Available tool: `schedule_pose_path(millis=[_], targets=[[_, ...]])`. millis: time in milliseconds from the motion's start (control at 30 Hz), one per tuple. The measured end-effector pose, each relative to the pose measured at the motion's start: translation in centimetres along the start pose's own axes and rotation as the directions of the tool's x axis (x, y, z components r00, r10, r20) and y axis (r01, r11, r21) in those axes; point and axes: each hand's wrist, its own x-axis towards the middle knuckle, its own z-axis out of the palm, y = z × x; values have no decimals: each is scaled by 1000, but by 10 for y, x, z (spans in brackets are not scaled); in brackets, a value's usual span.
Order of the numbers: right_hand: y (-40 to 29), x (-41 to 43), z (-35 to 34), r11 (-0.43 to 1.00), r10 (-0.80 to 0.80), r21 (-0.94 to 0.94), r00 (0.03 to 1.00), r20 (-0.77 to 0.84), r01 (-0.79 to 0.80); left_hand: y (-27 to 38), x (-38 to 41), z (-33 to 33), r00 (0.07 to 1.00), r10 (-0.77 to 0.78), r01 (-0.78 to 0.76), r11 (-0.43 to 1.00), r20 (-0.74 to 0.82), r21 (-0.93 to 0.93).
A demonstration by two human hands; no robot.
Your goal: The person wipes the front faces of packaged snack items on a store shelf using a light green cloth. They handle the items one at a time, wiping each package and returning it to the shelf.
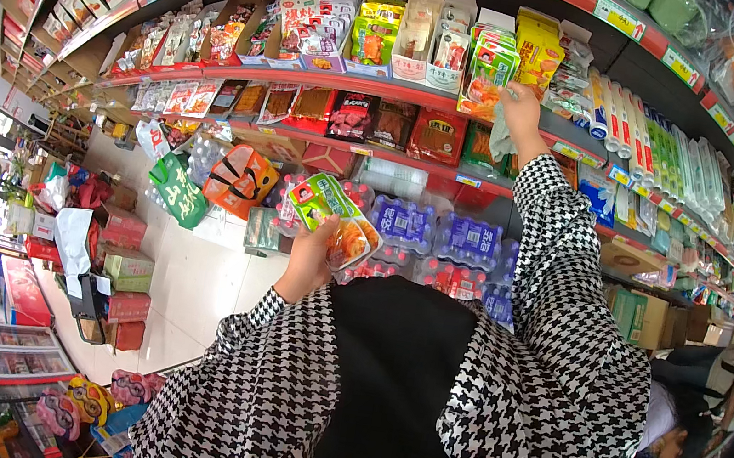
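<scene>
My left hand (312, 256) holds several green snack pouches (335, 214) with pictured food on the front, low before my body. My right hand (520, 113) is raised to the upper shelf, its fingers at the right edge of similar green snack pouches (492, 68) standing in a display box. A pale greenish cloth (503, 136) hangs beneath my right hand, apparently held by its hidden fingers. Just right of the pouches stand yellow snack packets (536, 50); on the left is a white carton of small packets (449, 52).
Red-edged shelves (386, 85) curve around me. Below stand shrink-wrapped bottle packs (402, 223), an orange bag (241, 181) and a green bag (177, 190). Stacked cartons (128, 270) are at left, toothbrush-like packs (621, 120) at right. Another person (702, 377) is at the lower right.
</scene>
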Motion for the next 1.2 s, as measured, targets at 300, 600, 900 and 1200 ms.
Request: schedule_pose_path(millis=[300, 600, 900, 1200], targets=[[-10, -8, 3, 989, 51, -133, 996, -75, -61, -2, -1, -4, 999, 25, -24, 999, 31, -22], [-19, -13, -7, 992, 122, 26, 953, -277, -120, 5, -4, 1, 998, 10, -9, 1000, 59, -17], [-76, -46, -19, 727, 403, 672, 880, -250, -142, 0, 1, 12, 996, 32, -28, 999, 84, -43], [-191, -130, 24, 698, 60, 696, 982, 178, -169, 19, 9, 47, 944, -65, 146, 961, 324, -234]])
